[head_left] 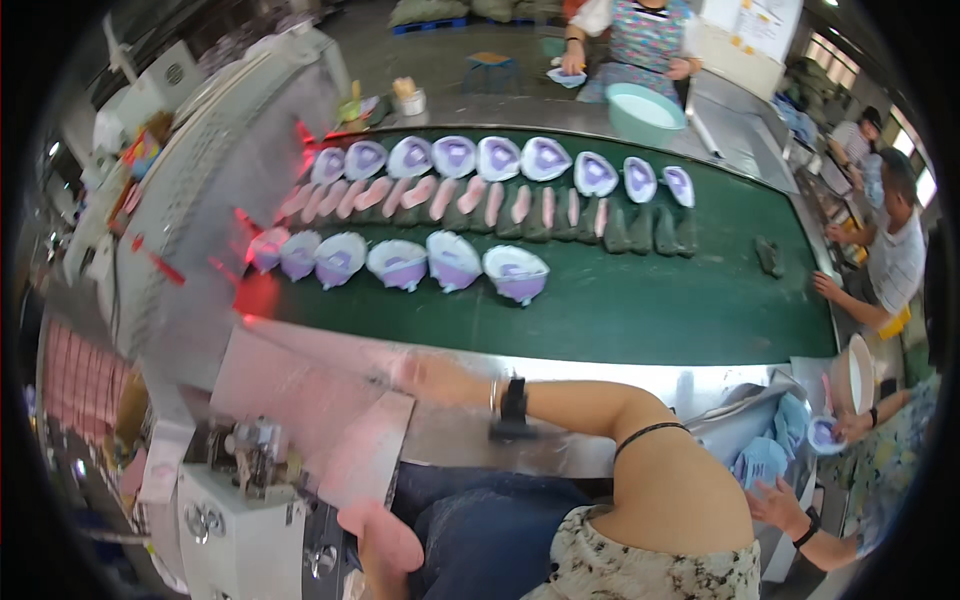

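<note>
A flat pink sole-shaped piece is at the lower edge, beside the white machine. My left hand grips it from below, with most of the fingers hidden behind it. My right arm bends across in front of my dark blue apron. Over the pink-dusted board at the belt's near edge is my right hand, empty as far as I can see, its fingers smeared by motion. A row of pink strips lies on dark shoe-shaped forms on the green belt.
White-and-purple cupped pieces line the belt's far side; more sit nearer. Red light glows at the long housing. A white sewing-type machine stands lower left. Co-workers' hands hold pieces at right; another person stands opposite near a basin.
</note>
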The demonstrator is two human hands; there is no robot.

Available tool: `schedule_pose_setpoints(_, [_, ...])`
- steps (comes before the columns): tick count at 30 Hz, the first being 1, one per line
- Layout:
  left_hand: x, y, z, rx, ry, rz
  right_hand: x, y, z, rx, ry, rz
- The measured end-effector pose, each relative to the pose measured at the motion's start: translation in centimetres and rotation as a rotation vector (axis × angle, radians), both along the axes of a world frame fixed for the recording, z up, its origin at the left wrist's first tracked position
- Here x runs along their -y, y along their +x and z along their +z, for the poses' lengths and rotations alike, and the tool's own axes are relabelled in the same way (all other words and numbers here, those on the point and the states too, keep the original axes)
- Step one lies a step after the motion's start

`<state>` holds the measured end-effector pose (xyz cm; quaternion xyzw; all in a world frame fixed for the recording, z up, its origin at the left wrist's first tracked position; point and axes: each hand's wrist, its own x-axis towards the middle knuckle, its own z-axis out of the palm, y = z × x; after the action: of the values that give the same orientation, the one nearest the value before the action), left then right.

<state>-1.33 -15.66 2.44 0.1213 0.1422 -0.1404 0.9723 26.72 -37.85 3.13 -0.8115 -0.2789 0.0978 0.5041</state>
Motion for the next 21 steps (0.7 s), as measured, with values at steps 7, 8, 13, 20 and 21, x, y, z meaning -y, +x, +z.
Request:
schedule_pose_setpoints(7, [-0.1,-1.4,3.5,-0.423,0.966,0.418,-10.3,-15.9,2.5,-0.238,0.166,0.347])
schedule_pose_setpoints(8, [-1.1,-2.2,1.5,-0.412,0.923,0.463,-11.4,-15.1,1.9,-0.318,0.217,0.299])
schedule_pose_setpoints(13, [-1.0,-6.8,5.5,-0.469,0.564,0.467,-18.9,-8.4,2.3,-0.335,0.284,0.181])
schedule_pose_setpoints(20, [-1.6,-8.3,5.3,-0.420,0.444,0.470,-25.1,-3.2,3.0,0.054,0.066,0.025])
schedule_pose_setpoints(21, [-1.5,-8.7,5.1,-0.406,0.427,0.480,-24.5,-3.2,4.3,0.227,0.061,0.004])
